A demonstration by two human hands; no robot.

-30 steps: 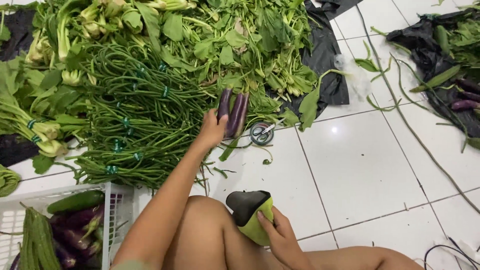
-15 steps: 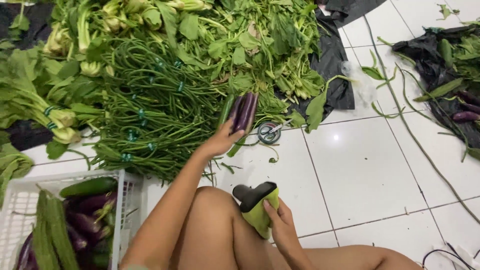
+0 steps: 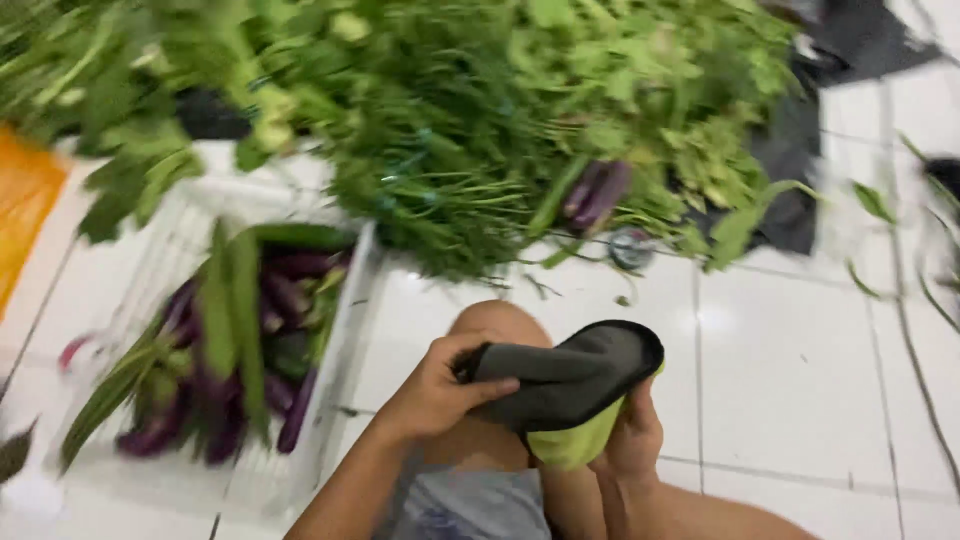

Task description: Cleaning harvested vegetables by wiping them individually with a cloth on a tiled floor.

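Both of my hands hold a grey and yellow-green glove [image 3: 565,390] above my bent knee. My left hand [image 3: 440,385] pinches the glove's dark cuff at its left end. My right hand [image 3: 632,440] grips it from below at the right. Two purple eggplants [image 3: 597,192] lie on the pile of greens beyond my knee, untouched. The picture is blurred by head motion.
A white plastic crate [image 3: 345,330] at the left holds purple eggplants and long green vegetables. A heap of long beans and leafy greens [image 3: 470,120] fills the far side. A small round metal object [image 3: 630,247] lies on the white tiled floor. Black sheeting [image 3: 790,190] lies at the right.
My left hand left the eggplants on the pile and came back to the glove. The view swung left, bringing the crate further into sight.
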